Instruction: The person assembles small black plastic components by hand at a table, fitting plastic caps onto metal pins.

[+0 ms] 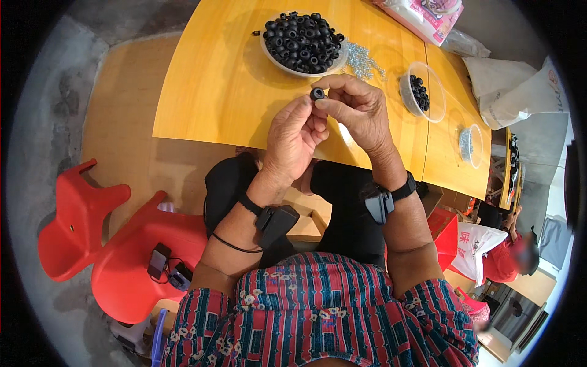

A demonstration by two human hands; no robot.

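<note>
1. Hands close together: right hand pinches a black ring between thumb and finger; left hand has its thumb beside it — whether gripping, cannot tell.
2. Ring is over the tabletop. Likely light, stiff, smooth; outer rim seems the best hold.
3. Bowl and silver bits just beyond; more room leftward — near edge bounds it.

on the table, small loose parts lie just right of the full bowl. farther right sit two tubs. two chairs stand off to the left.
</note>
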